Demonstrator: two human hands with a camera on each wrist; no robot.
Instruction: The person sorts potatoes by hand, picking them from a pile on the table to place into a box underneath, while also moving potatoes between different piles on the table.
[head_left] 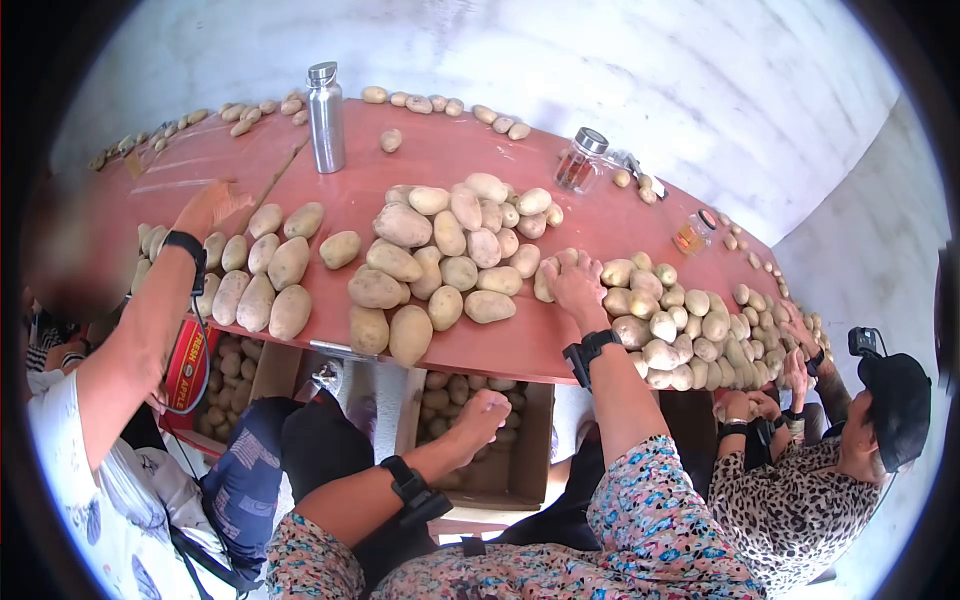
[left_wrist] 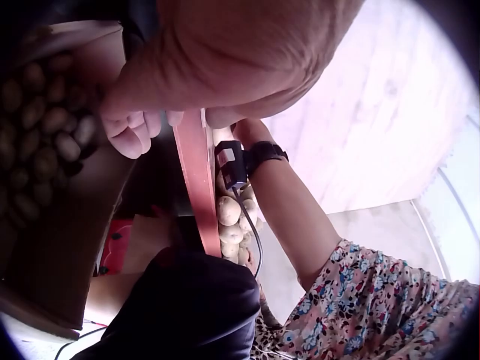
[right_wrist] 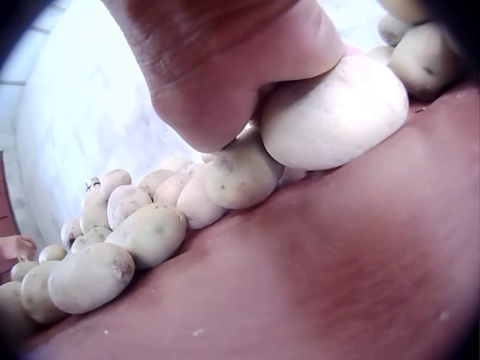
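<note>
Above an open box of potatoes, my left hand hangs with its fingers loosely curled; no object shows in it. In the left wrist view, that hand is close to the camera, its curled fingertips beside the box. At the table's front part, my right hand grips a pale potato between two groups of potatoes. The right wrist view shows this hand against a large potato, with a smaller potato touching it; the far fingers are hidden.
A heap of potatoes covers the middle of the red table. More lie right and left. A steel bottle and glass jars stand behind. One person works at left, another at right. Below is a cardboard box.
</note>
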